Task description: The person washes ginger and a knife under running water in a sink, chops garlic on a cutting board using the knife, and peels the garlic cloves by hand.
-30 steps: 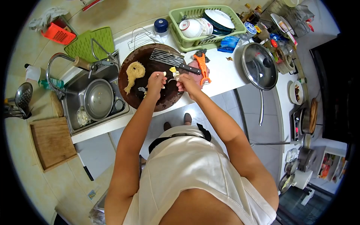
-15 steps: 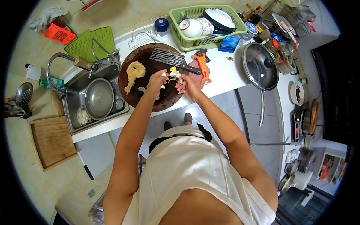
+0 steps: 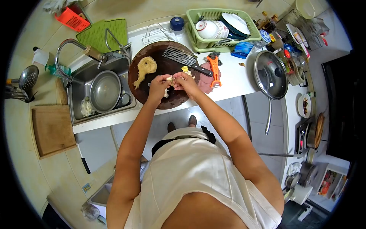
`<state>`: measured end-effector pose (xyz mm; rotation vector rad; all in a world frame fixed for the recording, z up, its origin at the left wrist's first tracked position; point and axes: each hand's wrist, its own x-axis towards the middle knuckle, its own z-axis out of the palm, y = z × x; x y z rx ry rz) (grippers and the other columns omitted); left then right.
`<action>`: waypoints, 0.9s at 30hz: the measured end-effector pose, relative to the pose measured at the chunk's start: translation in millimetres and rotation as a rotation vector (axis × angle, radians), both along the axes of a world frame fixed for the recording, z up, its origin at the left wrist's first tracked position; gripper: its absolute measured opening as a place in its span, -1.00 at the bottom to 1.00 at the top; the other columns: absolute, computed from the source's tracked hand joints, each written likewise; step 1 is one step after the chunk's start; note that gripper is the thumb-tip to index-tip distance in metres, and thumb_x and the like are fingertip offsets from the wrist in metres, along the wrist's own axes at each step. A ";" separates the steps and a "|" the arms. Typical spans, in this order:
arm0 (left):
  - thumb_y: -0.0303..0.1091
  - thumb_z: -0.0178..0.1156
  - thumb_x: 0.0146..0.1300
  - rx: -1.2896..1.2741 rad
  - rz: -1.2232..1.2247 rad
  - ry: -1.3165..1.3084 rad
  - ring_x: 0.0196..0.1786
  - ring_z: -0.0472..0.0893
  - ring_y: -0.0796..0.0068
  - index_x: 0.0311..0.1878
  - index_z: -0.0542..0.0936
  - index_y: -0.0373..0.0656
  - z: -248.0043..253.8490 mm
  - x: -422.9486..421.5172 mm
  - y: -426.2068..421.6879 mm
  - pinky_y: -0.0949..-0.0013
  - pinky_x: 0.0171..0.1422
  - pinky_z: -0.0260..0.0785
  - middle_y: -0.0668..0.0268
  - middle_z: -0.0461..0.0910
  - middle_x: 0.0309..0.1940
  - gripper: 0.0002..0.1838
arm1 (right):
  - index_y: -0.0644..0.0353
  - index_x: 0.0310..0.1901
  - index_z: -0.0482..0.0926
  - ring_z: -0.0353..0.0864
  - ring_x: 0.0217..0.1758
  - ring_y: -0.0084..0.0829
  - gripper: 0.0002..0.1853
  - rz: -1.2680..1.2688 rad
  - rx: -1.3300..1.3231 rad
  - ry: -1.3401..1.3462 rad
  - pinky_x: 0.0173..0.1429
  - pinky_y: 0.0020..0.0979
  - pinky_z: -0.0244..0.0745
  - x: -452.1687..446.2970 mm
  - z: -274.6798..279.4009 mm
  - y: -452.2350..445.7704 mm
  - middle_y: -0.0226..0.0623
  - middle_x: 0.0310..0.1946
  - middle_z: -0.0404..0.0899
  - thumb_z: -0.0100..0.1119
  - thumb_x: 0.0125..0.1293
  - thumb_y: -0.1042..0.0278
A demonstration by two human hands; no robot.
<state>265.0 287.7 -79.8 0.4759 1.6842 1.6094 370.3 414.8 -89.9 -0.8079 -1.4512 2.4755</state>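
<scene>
Over a round dark chopping board, my left hand and my right hand meet, fingertips closed together. Between them is a small whitish piece that looks like a garlic clove, partly hidden by the fingers. More pale pieces lie on the board under my left hand. A yellow piece rests just beyond my right hand. Behind the hands lies a cleaver with a black handle and streaked blade. A tan fibrous scrubber sits on the board's left side.
An orange peeler lies on a pink item right of the board. A sink holding a metal basin is at left. A green dish rack stands behind; a glass-lidded pan is at right.
My hands, apart half a second ago with pale pieces in each, have come together at the fingertips. The whole view has shifted slightly, with the counter moving right in the picture.
</scene>
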 end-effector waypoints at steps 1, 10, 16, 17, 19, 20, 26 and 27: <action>-0.56 0.16 0.25 -0.029 -0.008 0.070 -0.30 0.54 0.65 -0.06 0.59 -0.30 -4.3 -1.3 -2.9 0.55 -0.17 0.40 0.34 0.63 -0.28 -0.80 | 0.26 -0.21 0.53 0.62 -0.34 -0.56 -0.90 0.021 0.047 -0.013 -0.22 -0.51 0.60 -2.0 1.8 -2.5 -0.33 -0.33 0.60 0.15 0.32 0.43; -0.53 0.21 0.26 -0.002 -0.040 0.086 -0.31 0.56 0.64 -0.08 0.58 -0.28 -8.4 -0.4 -16.0 0.56 -0.18 0.41 0.37 0.61 -0.35 -0.83 | 0.34 -0.22 0.51 0.61 -0.50 -0.49 -0.89 0.056 0.095 -0.073 -0.40 -0.48 0.63 -11.7 -5.8 -5.2 -0.27 -0.44 0.58 0.14 0.30 0.47; -0.52 0.17 0.30 0.148 0.067 -0.243 -0.23 0.58 0.61 -0.01 0.55 -0.23 -0.3 0.8 -15.2 0.54 -0.13 0.43 0.34 0.61 -0.24 -0.80 | 0.35 -0.26 0.51 0.61 -0.50 -0.48 -0.89 0.034 0.078 -0.137 -0.40 -0.47 0.63 -4.8 -0.6 -5.3 -0.26 -0.44 0.58 0.13 0.26 0.47; -0.51 0.15 0.32 0.152 0.093 -0.284 -0.22 0.57 0.61 0.01 0.54 -0.23 0.6 2.6 -13.6 0.54 -0.13 0.42 0.34 0.60 -0.22 -0.79 | 0.34 -0.26 0.51 0.61 -0.51 -0.48 -0.89 0.029 0.067 -0.146 -0.41 -0.47 0.63 -3.8 0.8 -5.7 -0.26 -0.44 0.58 0.14 0.26 0.47; -0.48 0.13 0.34 0.194 0.090 -0.369 -0.22 0.55 0.61 0.05 0.52 -0.23 3.2 4.2 -12.5 0.53 -0.12 0.41 0.34 0.59 -0.20 -0.77 | 0.33 -0.26 0.52 0.60 -0.51 -0.49 -0.89 0.036 0.024 -0.132 -0.42 -0.48 0.62 -2.3 -1.5 -5.4 -0.28 -0.45 0.58 0.14 0.25 0.47; -0.46 0.11 0.36 0.233 0.062 -0.412 -0.22 0.54 0.61 0.07 0.50 -0.23 4.5 3.6 -13.3 0.53 -0.12 0.41 0.35 0.58 -0.20 -0.75 | 0.33 -0.26 0.52 0.60 -0.52 -0.50 -0.89 0.039 0.002 -0.126 -0.43 -0.48 0.62 -1.4 -2.7 -4.7 -0.29 -0.46 0.57 0.14 0.25 0.46; -0.40 0.08 0.39 0.222 -0.050 -0.524 -0.26 0.52 0.62 0.07 0.50 -0.18 -3.9 -6.1 -16.0 0.53 -0.15 0.39 0.38 0.57 -0.22 -0.76 | 0.31 -0.25 0.53 0.57 -0.55 -0.53 -0.89 0.047 0.164 -0.169 -0.48 -0.50 0.59 3.1 2.7 0.2 -0.30 -0.45 0.58 0.14 0.24 0.46; -0.40 0.09 0.38 0.224 -0.043 -0.538 -0.26 0.52 0.62 0.05 0.52 -0.17 -3.0 -5.6 -15.3 0.53 -0.15 0.39 0.38 0.57 -0.23 -0.78 | 0.29 -0.25 0.54 0.57 -0.52 -0.55 -0.90 0.045 0.188 -0.156 -0.44 -0.52 0.59 4.8 9.6 -0.9 -0.33 -0.44 0.58 0.13 0.25 0.46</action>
